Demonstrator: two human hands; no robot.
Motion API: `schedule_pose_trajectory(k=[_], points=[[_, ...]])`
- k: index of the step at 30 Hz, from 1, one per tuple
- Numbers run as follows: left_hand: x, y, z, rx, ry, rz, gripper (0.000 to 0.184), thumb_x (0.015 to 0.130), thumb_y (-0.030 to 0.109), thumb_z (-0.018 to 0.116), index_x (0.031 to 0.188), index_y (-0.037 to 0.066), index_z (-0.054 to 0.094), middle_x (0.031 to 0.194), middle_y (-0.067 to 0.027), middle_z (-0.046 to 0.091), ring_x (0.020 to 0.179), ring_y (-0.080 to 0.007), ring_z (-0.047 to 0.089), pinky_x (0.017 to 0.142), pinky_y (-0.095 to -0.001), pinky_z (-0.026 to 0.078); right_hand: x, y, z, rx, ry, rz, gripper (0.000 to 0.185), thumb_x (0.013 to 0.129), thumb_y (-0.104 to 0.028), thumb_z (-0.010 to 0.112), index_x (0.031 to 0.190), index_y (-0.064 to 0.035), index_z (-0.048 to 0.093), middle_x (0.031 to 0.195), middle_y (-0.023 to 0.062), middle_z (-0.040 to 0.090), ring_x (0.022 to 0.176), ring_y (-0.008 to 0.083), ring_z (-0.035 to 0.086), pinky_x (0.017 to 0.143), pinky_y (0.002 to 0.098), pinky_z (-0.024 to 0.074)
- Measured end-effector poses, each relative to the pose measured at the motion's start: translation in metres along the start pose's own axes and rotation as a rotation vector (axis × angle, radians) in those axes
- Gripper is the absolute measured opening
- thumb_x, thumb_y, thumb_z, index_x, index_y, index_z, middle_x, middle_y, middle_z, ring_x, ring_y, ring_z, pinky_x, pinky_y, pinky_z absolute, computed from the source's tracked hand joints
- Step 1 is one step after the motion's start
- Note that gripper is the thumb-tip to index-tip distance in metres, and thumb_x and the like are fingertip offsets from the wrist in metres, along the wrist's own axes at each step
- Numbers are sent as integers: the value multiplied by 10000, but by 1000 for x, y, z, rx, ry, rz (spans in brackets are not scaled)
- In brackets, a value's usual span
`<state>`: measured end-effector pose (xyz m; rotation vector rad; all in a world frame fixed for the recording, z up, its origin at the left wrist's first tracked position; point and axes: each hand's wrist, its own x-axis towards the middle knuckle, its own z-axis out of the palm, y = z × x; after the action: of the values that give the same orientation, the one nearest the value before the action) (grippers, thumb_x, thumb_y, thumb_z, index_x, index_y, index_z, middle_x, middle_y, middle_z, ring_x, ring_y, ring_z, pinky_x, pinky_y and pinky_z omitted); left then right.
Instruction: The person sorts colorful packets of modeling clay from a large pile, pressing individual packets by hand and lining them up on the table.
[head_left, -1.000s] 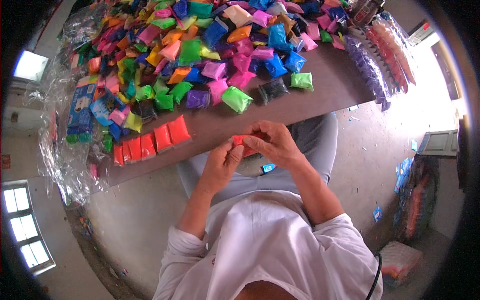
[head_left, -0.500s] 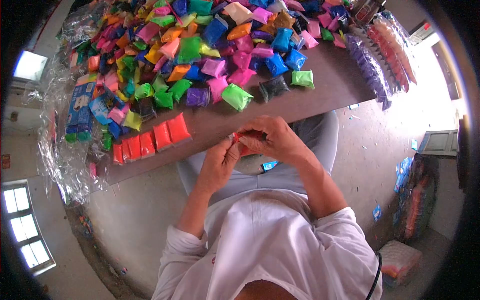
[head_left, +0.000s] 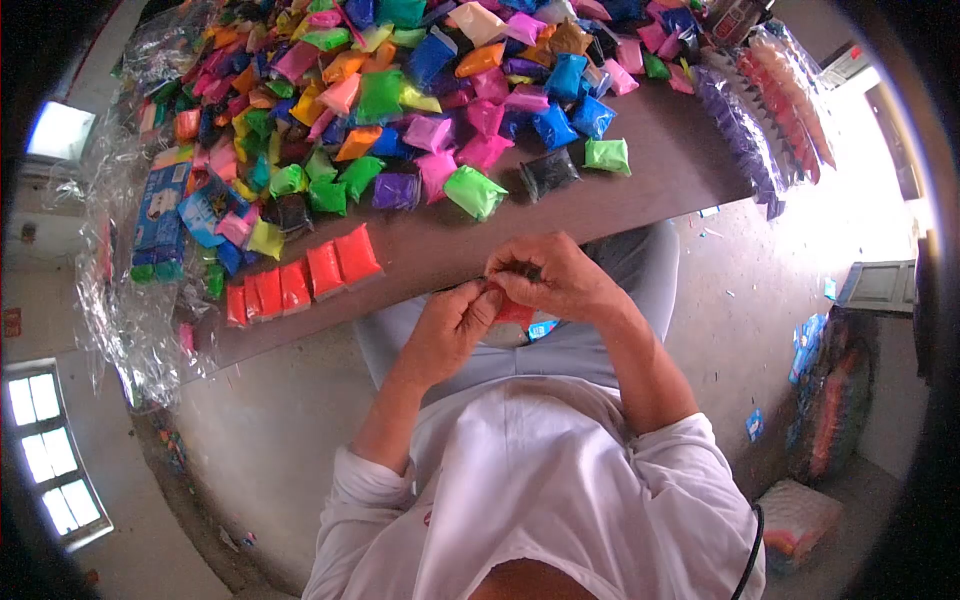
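Note:
Over my lap, just off the table's front edge, both hands pinch a red packet [head_left: 515, 312]. My left hand [head_left: 452, 325] grips its left side with thumb and fingers closed. My right hand [head_left: 555, 278] pinches its upper edge, and the fingers hide much of it. To the left on the table lies a row of several red packets [head_left: 323, 270], side by side near the edge. A light green packet [head_left: 474, 193] and a black packet [head_left: 549, 176] lie on the table beyond my hands.
A large heap of colourful packets [head_left: 380, 97] covers the back of the brown table [head_left: 660, 150]. Clear plastic wrap [head_left: 100, 290] hangs over its left end, by a blue box [head_left: 160, 215]. Bags of purple packets [head_left: 740, 135] lie at the right end. Blue wrappers [head_left: 754, 425] litter the floor.
My hands have shifted slightly to the right, and the right fingers have changed their pinch. More of the red packet now shows below them. The packets on the table stay put.

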<state>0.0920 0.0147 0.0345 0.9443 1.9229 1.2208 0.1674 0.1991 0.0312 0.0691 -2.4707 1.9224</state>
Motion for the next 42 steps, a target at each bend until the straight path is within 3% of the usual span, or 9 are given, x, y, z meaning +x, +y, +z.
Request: schedule_pose_trajectory(k=[3,5,7,19,22,26,31,41,42], points=[[-2,-2,1,-72,28,-19,345,945,307,483,779,6,513,597,-76,456,548,-143,424,511,-316,368,1,11,3,55,68,-71,123,855,-79,539,898,12,610,789,40,616,722,91,556,665,246,468],[-4,-2,-1,-139,64,-20,343,948,308,481,775,13,513,590,-47,455,536,-123,417,492,-302,356,-4,21,2,477,210,115,126,865,-115,582,875,7,615,761,18,605,708,72,546,643,228,459],[-6,-4,-7,-235,41,-70,371,945,382,468,733,82,514,593,41,450,502,-39,393,433,-213,312,-12,14,-2,486,249,191,135,862,-130,606,876,4,619,754,7,600,700,66,540,631,221,453],[-5,-1,-4,-199,35,-46,368,942,369,480,710,84,507,591,38,462,501,-40,407,426,-219,315,-4,3,19,303,153,124,241,890,-236,603,785,-21,629,645,-3,567,596,49,494,504,234,408],[-7,5,-6,-216,62,-28,374,946,367,470,698,89,503,575,40,450,486,-40,394,419,-216,298,-6,9,13,484,504,246,334,924,-312,534,725,-45,553,549,-26,485,451,42,442,393,196,306],[-5,1,-8,-233,100,-14,374,952,365,454,698,95,502,563,42,442,468,-44,379,412,-216,280,-20,10,16,689,441,304,296,909,-273,566,721,-44,574,574,-28,509,488,46,437,427,215,342],[-5,6,-10,-316,135,-88,345,964,352,437,755,91,520,596,49,444,507,-29,372,441,-200,281,-31,14,23,572,30,336,218,879,-243,622,807,-38,608,658,-32,549,564,43,467,485,203,371],[-5,0,-15,-483,300,-192,371,954,412,426,750,113,505,570,40,450,442,-38,359,397,-204,249,-29,15,31,589,189,197,199,891,-224,602,842,-31,615,651,-30,534,587,53,476,508,209,378],[-4,-2,-15,-543,322,-202,368,952,412,431,752,112,507,566,37,451,437,-41,358,391,-204,242,-30,9,25,465,148,329,212,890,-232,604,863,-23,615,686,-24,547,620,57,489,538,209,393]])
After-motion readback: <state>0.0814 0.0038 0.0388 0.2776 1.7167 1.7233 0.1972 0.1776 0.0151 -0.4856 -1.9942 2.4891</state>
